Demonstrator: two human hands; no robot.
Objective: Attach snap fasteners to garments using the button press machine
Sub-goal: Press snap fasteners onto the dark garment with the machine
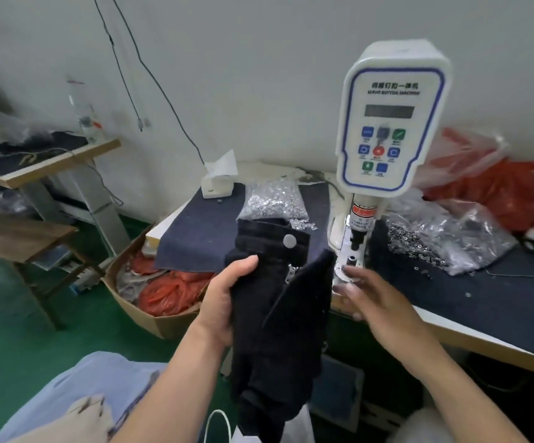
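Left hand (224,292) gripped the dark garment (278,302), snap button (290,240) facing up, while right hand (371,298) hovered slack-fingered, holding nothing, near the press machine (390,123) base.

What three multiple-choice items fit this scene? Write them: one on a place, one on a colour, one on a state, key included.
1. Where does the cardboard box stand? A on the table; B on the floor beside the table; C in the person's lap.
2. What colour is the garment? A red; B white; C black.
3. How is the right hand? A open, holding nothing; B gripping the garment; C clenched in a fist.
Key: 1 B, it sits on green floor left of the table; 2 C, the cloth held by the left hand is black; 3 A, its fingers stretch out bare.
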